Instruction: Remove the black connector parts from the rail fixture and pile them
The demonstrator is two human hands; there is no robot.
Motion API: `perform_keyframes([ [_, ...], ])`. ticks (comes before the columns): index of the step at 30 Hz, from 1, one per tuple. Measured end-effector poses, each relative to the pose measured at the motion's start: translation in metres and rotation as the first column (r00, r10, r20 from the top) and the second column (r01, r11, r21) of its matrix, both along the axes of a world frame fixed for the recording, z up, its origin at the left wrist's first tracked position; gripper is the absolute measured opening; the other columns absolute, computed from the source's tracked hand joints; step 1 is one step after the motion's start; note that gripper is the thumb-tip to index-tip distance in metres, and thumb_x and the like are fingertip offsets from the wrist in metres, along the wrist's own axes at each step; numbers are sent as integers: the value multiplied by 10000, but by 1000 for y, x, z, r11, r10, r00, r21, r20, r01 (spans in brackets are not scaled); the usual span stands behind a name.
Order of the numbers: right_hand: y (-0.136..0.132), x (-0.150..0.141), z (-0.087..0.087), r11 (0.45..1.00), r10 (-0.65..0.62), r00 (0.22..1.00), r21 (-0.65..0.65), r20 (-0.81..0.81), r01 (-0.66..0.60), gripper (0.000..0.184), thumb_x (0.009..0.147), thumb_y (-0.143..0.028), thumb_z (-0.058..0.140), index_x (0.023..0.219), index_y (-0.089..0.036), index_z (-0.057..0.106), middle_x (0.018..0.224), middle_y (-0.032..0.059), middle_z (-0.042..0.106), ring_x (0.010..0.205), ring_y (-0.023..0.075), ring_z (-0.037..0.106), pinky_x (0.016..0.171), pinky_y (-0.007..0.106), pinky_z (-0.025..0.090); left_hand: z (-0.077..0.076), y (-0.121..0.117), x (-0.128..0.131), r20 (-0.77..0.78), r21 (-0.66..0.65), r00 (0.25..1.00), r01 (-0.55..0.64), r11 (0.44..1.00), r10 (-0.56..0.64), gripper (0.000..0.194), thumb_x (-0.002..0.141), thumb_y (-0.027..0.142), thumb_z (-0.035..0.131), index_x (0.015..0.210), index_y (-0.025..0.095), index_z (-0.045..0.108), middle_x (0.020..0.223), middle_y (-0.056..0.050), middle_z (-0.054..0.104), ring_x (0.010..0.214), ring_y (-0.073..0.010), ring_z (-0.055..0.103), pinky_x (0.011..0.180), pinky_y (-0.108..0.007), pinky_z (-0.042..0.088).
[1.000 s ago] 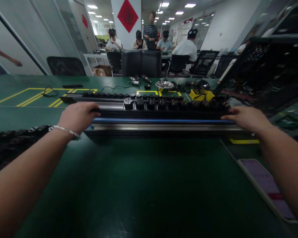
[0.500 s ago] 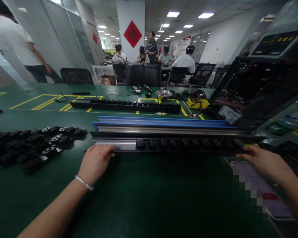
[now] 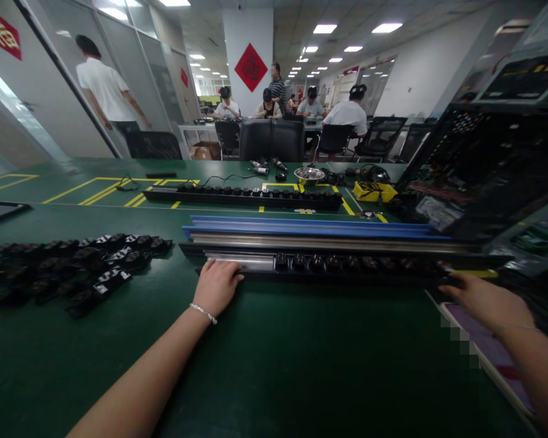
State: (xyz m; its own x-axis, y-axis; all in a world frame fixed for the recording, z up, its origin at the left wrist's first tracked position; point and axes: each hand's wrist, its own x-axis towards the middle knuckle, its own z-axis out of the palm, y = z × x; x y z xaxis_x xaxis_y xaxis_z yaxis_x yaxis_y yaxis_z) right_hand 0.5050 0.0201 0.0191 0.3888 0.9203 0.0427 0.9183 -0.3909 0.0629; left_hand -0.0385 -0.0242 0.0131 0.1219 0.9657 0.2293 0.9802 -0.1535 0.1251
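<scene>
A long black rail (image 3: 347, 277) lies across the green table in front of me, with a row of black socket modules set in its channel. A bare silver stretch shows at its left end. My left hand (image 3: 219, 286) is closed over that left end, fingers on top at the silver part. At the other end my right hand (image 3: 486, 298) pinches the rail near its tip; its thumb side is partly hidden. Just behind lie another black rail (image 3: 201, 249) and a blue rail (image 3: 310, 227), parallel to the held one.
Loose black modules (image 3: 86, 267) are heaped on the left. Another filled rail (image 3: 242, 198) lies farther back, near a metal bowl (image 3: 309, 174) and a yellow box (image 3: 374, 191). A phone (image 3: 493, 353) sits under my right forearm. Dark equipment (image 3: 475, 158) stands at the right.
The rail and my left hand have shifted slightly right against the blue rail. My view has turned a little left. A person in a white shirt at the left has walked on.
</scene>
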Motion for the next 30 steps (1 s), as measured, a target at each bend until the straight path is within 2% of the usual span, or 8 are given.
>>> perform_keyframes([
  [2,-8,-25,3,999,-11,997,42,71,8,382,806,-416,428,1110,-240,575,1053,184,650,985,347,593,817,480,432,-2,-2,4,23,52,1000,9,999,-10,195,856,309,480,977,236,614,1028,-54,679,1010,-235,590,1037,-485,314],
  [4,-17,-61,7,972,4,997,234,73,-21,458,811,-389,400,1174,-142,528,1177,220,579,1094,368,527,861,488,430,-2,-4,11,71,113,996,38,993,-46,232,856,297,481,1047,219,588,1158,-80,627,1097,-244,550,1041,-485,326],
  [8,-28,-150,14,774,312,947,558,72,-298,470,830,-310,394,1234,-82,465,1312,210,470,1241,300,403,1045,430,321,4,1,43,214,202,965,105,974,-149,342,854,306,490,1170,176,505,1305,-130,517,1210,-238,478,1028,-417,392],
  [11,-29,-213,15,638,615,786,544,67,-545,337,840,-258,411,1136,-163,540,1246,134,534,1208,261,431,1032,420,332,6,14,73,296,232,938,114,966,-182,401,846,319,510,1223,192,458,1298,-125,524,1234,-238,461,1047,-422,385],
  [14,-30,-253,9,533,731,677,549,84,-644,205,854,-244,439,965,-204,605,1101,98,599,1080,243,507,934,394,404,2,23,93,334,234,926,100,967,-176,433,824,306,546,1233,196,450,1263,-131,553,1216,-245,479,1035,-434,394],
  [19,-31,-265,-11,453,772,613,530,169,-717,183,846,-251,506,964,-201,637,1003,94,603,916,231,537,784,367,439,-7,27,98,301,230,939,98,968,-166,396,834,290,530,1216,197,478,1251,-108,580,1253,-246,440,1017,-448,394],
  [24,-28,-264,-18,469,745,643,545,180,-695,188,855,-240,495,951,-220,655,988,95,585,892,228,522,746,368,437,-7,26,97,308,255,942,50,966,-130,333,845,307,515,1168,226,527,1260,-88,571,1255,-248,429,1027,-439,373],
  [30,-26,-267,-18,485,725,672,581,151,-653,141,844,-230,523,855,-183,655,948,103,573,861,223,511,714,352,433,-7,26,97,305,248,947,21,968,-99,314,846,330,526,1147,243,549,1127,-77,621,1080,-240,527,942,-418,408],
])
